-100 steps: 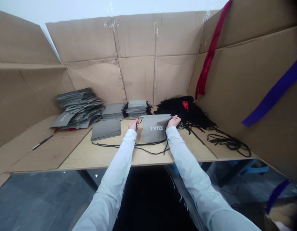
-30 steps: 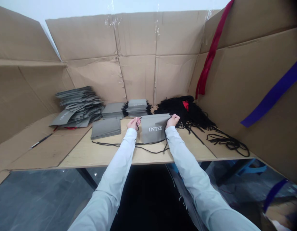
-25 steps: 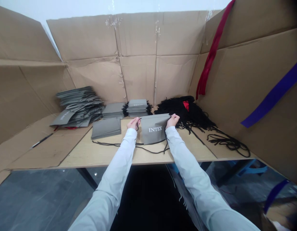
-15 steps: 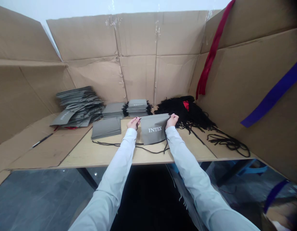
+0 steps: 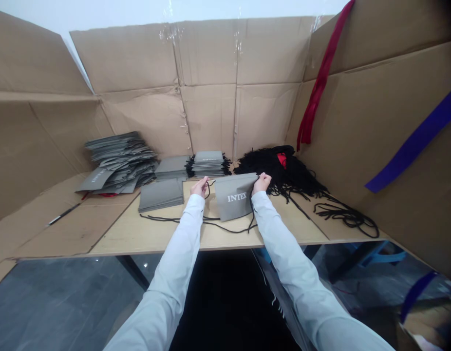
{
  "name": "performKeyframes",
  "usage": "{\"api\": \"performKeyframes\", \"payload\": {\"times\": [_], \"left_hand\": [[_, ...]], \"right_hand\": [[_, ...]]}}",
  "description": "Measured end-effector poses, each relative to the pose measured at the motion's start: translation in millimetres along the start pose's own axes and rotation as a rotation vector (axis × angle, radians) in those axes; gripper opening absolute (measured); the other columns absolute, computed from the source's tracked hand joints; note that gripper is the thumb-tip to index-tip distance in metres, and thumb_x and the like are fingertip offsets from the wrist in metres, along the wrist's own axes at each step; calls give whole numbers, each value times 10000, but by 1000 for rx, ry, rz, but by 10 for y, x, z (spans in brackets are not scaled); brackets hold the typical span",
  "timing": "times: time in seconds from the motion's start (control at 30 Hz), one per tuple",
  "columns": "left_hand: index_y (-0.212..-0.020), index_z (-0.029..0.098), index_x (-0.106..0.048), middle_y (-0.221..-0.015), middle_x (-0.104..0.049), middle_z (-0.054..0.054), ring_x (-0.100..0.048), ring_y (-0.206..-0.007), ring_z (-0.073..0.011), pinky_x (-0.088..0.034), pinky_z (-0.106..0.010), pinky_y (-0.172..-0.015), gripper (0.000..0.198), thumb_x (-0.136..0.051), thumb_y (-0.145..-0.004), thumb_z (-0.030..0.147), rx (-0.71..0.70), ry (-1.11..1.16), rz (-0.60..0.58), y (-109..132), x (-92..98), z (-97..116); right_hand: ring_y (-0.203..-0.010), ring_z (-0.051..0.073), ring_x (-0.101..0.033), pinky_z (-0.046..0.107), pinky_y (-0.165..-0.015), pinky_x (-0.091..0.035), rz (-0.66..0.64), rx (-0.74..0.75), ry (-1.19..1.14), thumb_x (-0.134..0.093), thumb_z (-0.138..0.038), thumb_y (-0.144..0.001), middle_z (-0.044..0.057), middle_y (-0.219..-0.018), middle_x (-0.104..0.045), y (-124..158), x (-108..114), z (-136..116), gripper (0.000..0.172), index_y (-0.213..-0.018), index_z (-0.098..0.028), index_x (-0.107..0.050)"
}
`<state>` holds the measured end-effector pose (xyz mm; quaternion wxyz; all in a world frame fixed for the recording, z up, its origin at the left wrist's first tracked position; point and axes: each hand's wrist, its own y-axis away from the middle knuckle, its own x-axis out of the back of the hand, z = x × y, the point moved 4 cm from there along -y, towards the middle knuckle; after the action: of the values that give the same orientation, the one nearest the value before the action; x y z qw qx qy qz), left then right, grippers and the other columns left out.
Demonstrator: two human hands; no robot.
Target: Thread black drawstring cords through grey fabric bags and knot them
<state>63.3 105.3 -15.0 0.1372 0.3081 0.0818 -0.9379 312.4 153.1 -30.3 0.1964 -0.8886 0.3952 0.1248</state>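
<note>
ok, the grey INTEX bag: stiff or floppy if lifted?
Likely floppy: grey bag drapes to the table from the corner the right hand pinches. Probably light, since a fingertip pinch holds it. Its black cord trails loose over the table and may snag.

On the worktop (image 5: 145,239), the printed bag (image 5: 234,197) lies centre; a flat stack (image 5: 161,194) to its left, a bigger pile (image 5: 118,161) farther left, tangled cords (image 5: 284,170) behind right.

left hand (image 5: 199,186) grip unclear, perhaps on cord (image 5: 210,184)
</note>
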Motion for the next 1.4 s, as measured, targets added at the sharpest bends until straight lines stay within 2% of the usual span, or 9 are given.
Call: {"api": "performKeyframes", "payload": {"times": [0.13,0.43,0.53,0.63,0.8,0.9,1.0,1.2,1.4], "left_hand": [[-590,104,-603,-598,-589,-12,-537,-577,-64,-438,-206,-633,84,-673,-549,126,-57,-29,108,-30,61,16],[-688,112,-550,-655,-602,-55,-564,-549,-96,-454,-250,-606,105,-570,-691,216,142,-38,-26,50,-46,-75],[-691,134,-497,-651,-608,-52,-553,-502,-95,-443,-239,-538,139,-492,-747,261,144,-77,-94,32,-81,-123],[-656,161,-405,-638,-612,-38,-516,-434,-78,-407,-209,-466,232,-442,-763,363,122,-109,-83,-6,-87,-173],[-667,173,-369,-596,-584,-19,-523,-468,-84,-401,-207,-485,325,-517,-673,462,79,-95,-82,-14,-122,-183],[-619,183,-307,-485,-491,58,-496,-446,-66,-389,-186,-490,425,-700,-505,298,53,-124,-101,-6,-120,-171],[-588,189,-255,-420,-375,112,-427,-386,-37,-358,-165,-461,528,-744,-390,167,70,-173,-131,2,-97,-179],[-562,188,-241,-417,-348,112,-395,-378,-27,-353,-168,-451,536,-739,-373,133,96,-201,-170,25,-87,-162],[-539,182,-235,-422,-383,105,-467,-436,-47,-396,-186,-510,554,-744,-329,127,99,-201,-194,-12,-84,-158]], "right_hand": [[-651,80,-380,220,-712,-333,-29,4,5,-333,-235,-794,-43,-679,-373,33,-10,-39,130,-674,-186,-334],[-652,77,-384,211,-699,-331,-66,5,14,-333,-241,-797,-45,-672,-377,114,-25,-108,129,-682,-182,-339],[-645,78,-384,212,-701,-330,-72,13,24,-344,-283,-795,-48,-667,-383,119,-26,-104,154,-678,-182,-341],[-644,78,-386,213,-704,-330,-82,30,29,-346,-299,-794,-48,-668,-389,128,-28,-109,163,-681,-181,-345],[-661,76,-387,207,-708,-332,-81,40,34,-340,-258,-797,-39,-691,-396,143,-22,-125,127,-697,-180,-348],[-665,74,-391,205,-708,-335,-81,37,34,-345,-267,-796,-40,-689,-398,143,-18,-129,135,-693,-179,-353],[-653,70,-397,198,-692,-341,-76,27,7,-354,-268,-791,-45,-673,-401,127,-10,-138,140,-685,-177,-358],[-597,54,-445,185,-645,-374,-119,-5,-112,-438,-271,-748,-57,-614,-443,46,-20,-182,148,-657,-161,-397],[-427,55,-472,175,-464,-394,-167,-183,-292,-455,-321,-739,-77,-487,-482,-48,-27,-158,175,-686,-176,-372]]}}
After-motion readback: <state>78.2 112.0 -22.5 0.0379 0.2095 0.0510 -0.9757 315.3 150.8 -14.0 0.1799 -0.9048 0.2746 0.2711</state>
